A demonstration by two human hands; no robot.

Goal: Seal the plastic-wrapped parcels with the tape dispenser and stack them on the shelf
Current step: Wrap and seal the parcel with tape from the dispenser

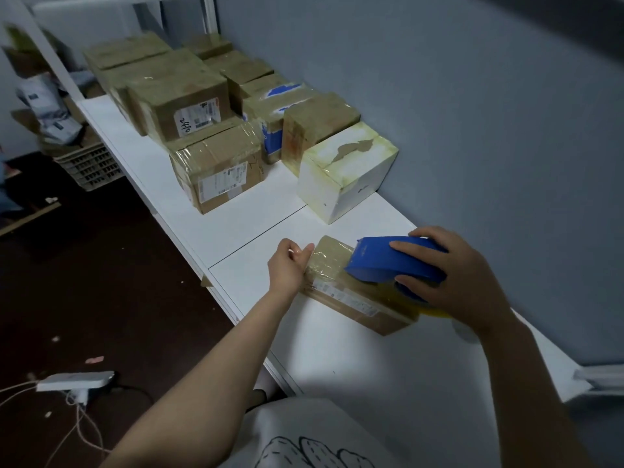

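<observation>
one parcel (pixel 341 292) is lying on the shelf (pixel 266 228), its long axis running from the left hand (pixel 287 266), which is gripping its left end with curled fingers, towards the right hand (pixel 464 282), which is clasping the tape dispenser (pixel 385 261) atop its right half.

I watch through one wide-angle camera on the person's head, aimed forward and steeply down at a white shelf (pixel 256 224). It sits close. Both forearms enter from the bottom edge, and the left hand (pixel 287 268) and right hand (pixel 462 282) meet at a parcel (pixel 341 288) and tape dispenser (pixel 381 261) just below centre. The shelf runs away to the upper left, where boxes (pixel 175 96) lie farther off. The wall (pixel 472 113) fills the right side, the floor (pixel 101 282) the left, and a shirt (pixel 304 434) shows at the bottom edge.
</observation>
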